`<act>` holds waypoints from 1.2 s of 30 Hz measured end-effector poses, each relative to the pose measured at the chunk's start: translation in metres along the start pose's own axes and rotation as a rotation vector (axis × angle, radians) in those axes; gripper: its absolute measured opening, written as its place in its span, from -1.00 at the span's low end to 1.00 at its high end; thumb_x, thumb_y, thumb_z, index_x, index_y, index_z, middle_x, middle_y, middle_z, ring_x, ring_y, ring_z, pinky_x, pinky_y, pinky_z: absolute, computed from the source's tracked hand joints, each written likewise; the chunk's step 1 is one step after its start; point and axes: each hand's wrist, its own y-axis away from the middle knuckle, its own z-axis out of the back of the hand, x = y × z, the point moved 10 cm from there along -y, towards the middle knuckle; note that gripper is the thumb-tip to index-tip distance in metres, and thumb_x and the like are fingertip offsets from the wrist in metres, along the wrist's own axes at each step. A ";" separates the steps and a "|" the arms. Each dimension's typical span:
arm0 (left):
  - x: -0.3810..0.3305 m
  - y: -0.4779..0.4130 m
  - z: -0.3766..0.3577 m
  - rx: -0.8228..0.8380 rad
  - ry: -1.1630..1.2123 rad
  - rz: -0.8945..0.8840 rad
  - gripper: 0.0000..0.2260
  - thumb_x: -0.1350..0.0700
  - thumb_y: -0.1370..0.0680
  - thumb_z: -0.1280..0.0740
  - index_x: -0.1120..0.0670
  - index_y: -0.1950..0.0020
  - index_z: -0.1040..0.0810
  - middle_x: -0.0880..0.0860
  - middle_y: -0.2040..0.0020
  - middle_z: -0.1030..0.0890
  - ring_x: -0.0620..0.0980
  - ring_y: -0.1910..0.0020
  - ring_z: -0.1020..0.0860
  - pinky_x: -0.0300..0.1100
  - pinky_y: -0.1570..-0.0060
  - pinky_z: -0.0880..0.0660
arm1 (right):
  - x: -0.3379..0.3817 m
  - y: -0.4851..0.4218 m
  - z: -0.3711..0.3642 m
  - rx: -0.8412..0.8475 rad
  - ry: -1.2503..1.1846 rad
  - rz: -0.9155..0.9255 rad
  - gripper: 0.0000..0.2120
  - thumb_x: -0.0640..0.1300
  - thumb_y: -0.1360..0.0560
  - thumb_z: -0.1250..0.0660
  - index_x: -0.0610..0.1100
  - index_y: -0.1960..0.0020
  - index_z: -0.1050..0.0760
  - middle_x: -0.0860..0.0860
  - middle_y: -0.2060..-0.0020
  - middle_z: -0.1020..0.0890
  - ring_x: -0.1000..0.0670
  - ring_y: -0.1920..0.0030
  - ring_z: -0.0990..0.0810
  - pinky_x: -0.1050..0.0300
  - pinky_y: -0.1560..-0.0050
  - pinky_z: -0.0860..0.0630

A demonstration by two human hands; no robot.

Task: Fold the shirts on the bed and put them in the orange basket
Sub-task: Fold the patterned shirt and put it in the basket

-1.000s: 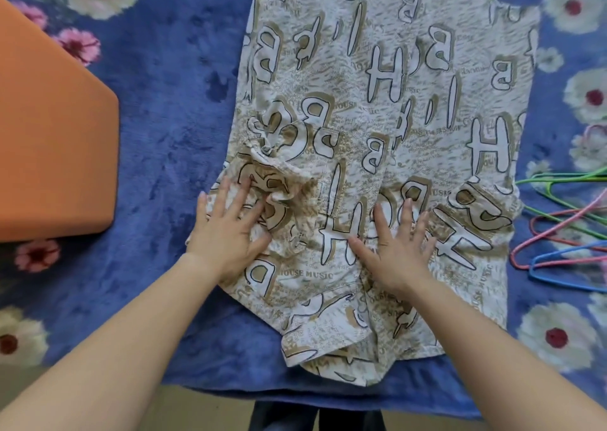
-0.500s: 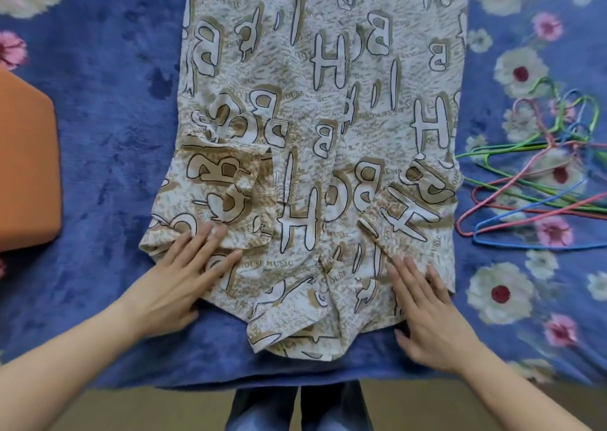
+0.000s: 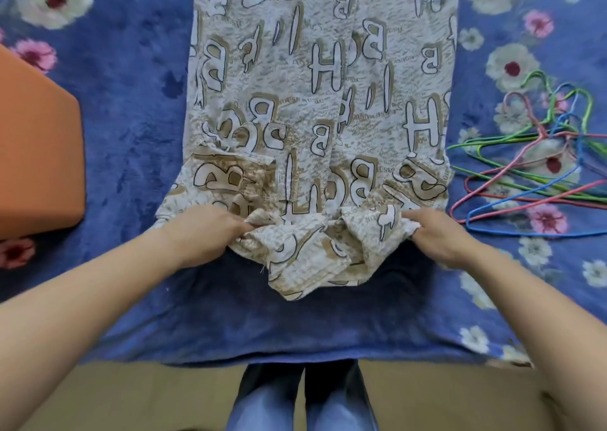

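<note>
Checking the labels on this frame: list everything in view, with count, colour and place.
shirt: one, beige and white with a letter print, spread flat mid-bed, near end bunched
orange basket: one, orange, left edge, on the blanket
hangers: several in a tangle, exact count unclear, green, pink and blue, right of the shirt
blanket: one, blue with white and pink flowers, covering the bed
floor: tan, bottom of the frame
legs: two, blue jeans, bottom centre
left hand: grips the shirt's near end, left side
right hand: grips the shirt's near end, right side
</note>
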 end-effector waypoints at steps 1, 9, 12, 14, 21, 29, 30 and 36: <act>-0.009 0.007 -0.006 0.062 0.014 -0.013 -0.43 0.34 -0.45 -0.13 -0.07 -0.41 -0.38 0.04 -0.19 -0.56 0.08 -0.14 -0.54 -0.11 0.02 -0.45 | 0.000 0.006 -0.002 0.070 -0.058 -0.027 -0.71 -0.35 -0.49 -0.24 -0.07 -0.04 -0.62 0.08 0.04 -0.66 0.07 -0.07 -0.56 0.26 0.06 -0.40; -0.079 0.070 -0.066 0.852 0.403 -0.032 -0.58 0.31 -0.52 -0.06 0.16 -0.37 -0.35 0.13 -0.13 -0.48 -0.01 0.16 -0.47 -0.21 0.23 -0.37 | -0.030 0.076 -0.055 0.643 0.175 -0.155 -0.76 -0.12 -0.60 -0.14 -0.12 0.14 -0.53 0.05 0.09 -0.62 0.12 0.09 -0.56 0.22 -0.01 -0.44; -0.056 0.054 -0.044 0.809 0.557 -0.010 -0.64 0.30 -0.50 -0.10 -0.02 -0.17 -0.49 0.00 -0.19 -0.54 -0.07 -0.01 -0.49 -0.21 -0.02 -0.42 | -0.022 0.064 -0.031 0.603 0.106 -0.130 -0.73 -0.23 -0.56 -0.17 -0.08 0.31 -0.43 0.09 0.27 -0.51 0.20 0.28 -0.42 0.28 0.20 -0.37; -0.033 0.041 -0.021 0.742 0.693 0.011 -0.65 0.31 -0.44 -0.14 -0.13 0.10 -0.52 -0.08 -0.01 -0.60 -0.12 0.05 -0.54 -0.22 -0.01 -0.47 | -0.017 0.045 -0.005 0.531 0.061 -0.150 -0.79 -0.28 -0.51 -0.19 -0.14 0.27 -0.45 0.05 0.27 -0.48 0.13 0.24 -0.39 0.19 0.22 -0.35; 0.076 -0.025 0.095 0.350 0.790 0.199 -0.64 0.29 -0.34 -0.27 0.01 -0.07 -0.55 0.07 -0.04 -0.62 0.05 -0.03 -0.57 -0.06 -0.01 -0.51 | 0.022 -0.055 0.119 0.183 0.121 -0.138 -0.75 -0.31 -0.45 -0.24 -0.21 0.41 -0.44 -0.15 0.41 -0.46 -0.07 0.35 -0.40 0.10 0.31 -0.26; 0.207 -0.076 0.146 -0.513 0.627 0.629 -0.58 0.04 -0.48 -0.39 0.05 -0.31 -0.39 0.11 -0.15 -0.55 0.19 -0.19 -0.48 0.03 -0.13 -0.42 | 0.036 -0.135 0.207 -0.487 0.218 -0.108 -0.60 -0.13 -0.48 -0.31 -0.15 -0.31 -0.45 -0.15 -0.22 -0.54 -0.17 -0.26 -0.45 -0.09 -0.24 -0.37; 0.206 -0.074 0.131 -0.536 0.607 0.669 -0.53 0.06 -0.48 -0.37 0.08 -0.36 -0.35 0.18 -0.23 -0.50 0.24 -0.23 -0.43 0.10 -0.18 -0.40 | 0.037 -0.132 0.202 -0.533 0.275 -0.107 -0.60 -0.13 -0.49 -0.28 -0.15 -0.32 -0.43 -0.16 -0.24 -0.51 -0.18 -0.28 -0.41 -0.10 -0.25 -0.32; 0.192 -0.074 0.058 -0.602 0.637 0.847 -0.45 -0.05 -0.55 -0.23 0.03 -0.50 -0.16 0.21 -0.48 -0.18 0.26 -0.40 -0.17 0.18 -0.34 -0.16 | 0.029 -0.148 0.151 -0.575 0.338 -0.017 -0.54 -0.01 -0.52 -0.21 -0.09 -0.39 -0.33 -0.08 -0.34 -0.38 -0.10 -0.34 -0.26 -0.02 -0.22 -0.11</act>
